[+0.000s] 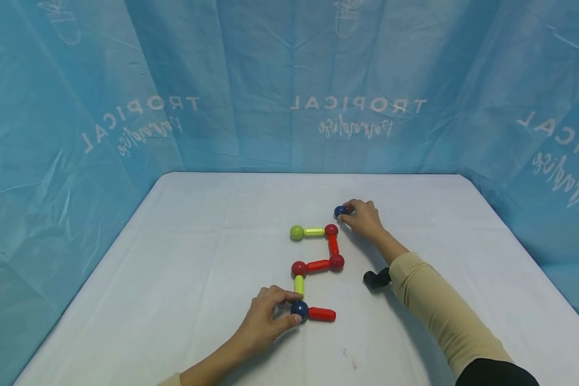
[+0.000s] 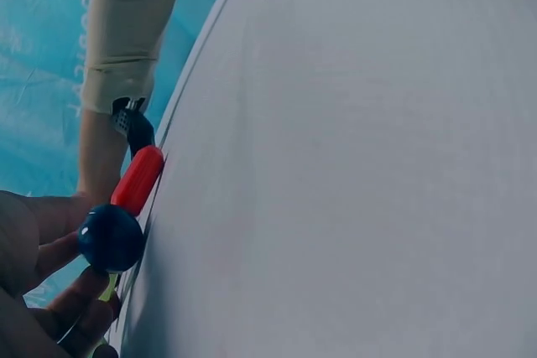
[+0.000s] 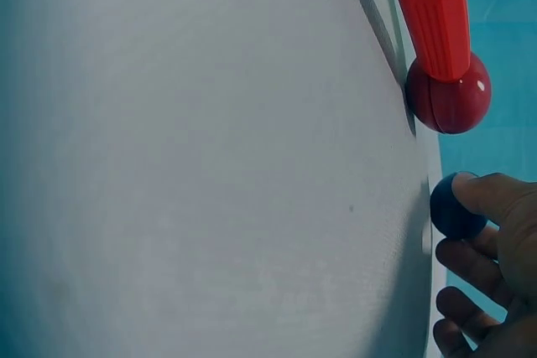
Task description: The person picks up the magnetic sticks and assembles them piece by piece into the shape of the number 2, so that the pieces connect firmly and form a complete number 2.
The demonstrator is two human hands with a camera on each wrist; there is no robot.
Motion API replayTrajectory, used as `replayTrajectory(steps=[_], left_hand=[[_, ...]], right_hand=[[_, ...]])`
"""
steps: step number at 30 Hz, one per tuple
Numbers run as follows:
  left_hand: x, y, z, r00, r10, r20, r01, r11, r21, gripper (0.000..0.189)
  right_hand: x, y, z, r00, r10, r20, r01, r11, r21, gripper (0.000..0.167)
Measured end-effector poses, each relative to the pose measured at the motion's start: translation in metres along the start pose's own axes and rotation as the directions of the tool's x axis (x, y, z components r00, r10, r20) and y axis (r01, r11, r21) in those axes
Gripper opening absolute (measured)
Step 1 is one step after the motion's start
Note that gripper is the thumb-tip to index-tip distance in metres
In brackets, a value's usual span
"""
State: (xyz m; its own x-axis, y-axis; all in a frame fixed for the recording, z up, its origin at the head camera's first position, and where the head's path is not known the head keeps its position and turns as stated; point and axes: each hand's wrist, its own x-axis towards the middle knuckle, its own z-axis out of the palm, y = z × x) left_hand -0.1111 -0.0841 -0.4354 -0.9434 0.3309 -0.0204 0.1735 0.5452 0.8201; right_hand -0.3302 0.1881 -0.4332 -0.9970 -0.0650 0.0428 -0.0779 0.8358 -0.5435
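Observation:
A zigzag chain of balls and short rods lies on the white table. At its near end is a blue ball (image 1: 299, 310), joined to a red rod (image 1: 322, 314) and a yellow-green rod (image 1: 299, 286). My left hand (image 1: 265, 316) pinches this ball between thumb and fingers. Beyond its far end, my right hand (image 1: 364, 219) pinches a second blue ball (image 3: 457, 207), apart from the chain. Closest to that ball is a red ball (image 1: 331, 230), linked to a red rod (image 3: 436, 27). A green ball (image 1: 296, 232) forms the chain's far left end.
Two more red balls (image 1: 336, 261) sit mid-chain with a red rod (image 1: 317, 266) between them. A black device (image 1: 377, 278) is strapped at the right wrist. Blue printed curtains (image 1: 251, 80) surround the white table (image 1: 198, 236).

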Motion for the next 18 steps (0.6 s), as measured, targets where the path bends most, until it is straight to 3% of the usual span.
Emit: replayTrajectory(steps=[11,18], left_hand=[[0.002,0.0,0.004,0.999,-0.031,-0.026,0.031,0.999,0.024,0.03],[0.0,0.0,0.005,0.998,-0.024,-0.057,0.025,0.999,0.026,0.028]], right_hand=[[-0.001,0.002,0.002,1.0,-0.01,-0.008,0.01,1.0,-0.008,0.046],[-0.024,0.013,-0.007,0.999,-0.034,0.007,0.034,0.999,0.014,0.044]])
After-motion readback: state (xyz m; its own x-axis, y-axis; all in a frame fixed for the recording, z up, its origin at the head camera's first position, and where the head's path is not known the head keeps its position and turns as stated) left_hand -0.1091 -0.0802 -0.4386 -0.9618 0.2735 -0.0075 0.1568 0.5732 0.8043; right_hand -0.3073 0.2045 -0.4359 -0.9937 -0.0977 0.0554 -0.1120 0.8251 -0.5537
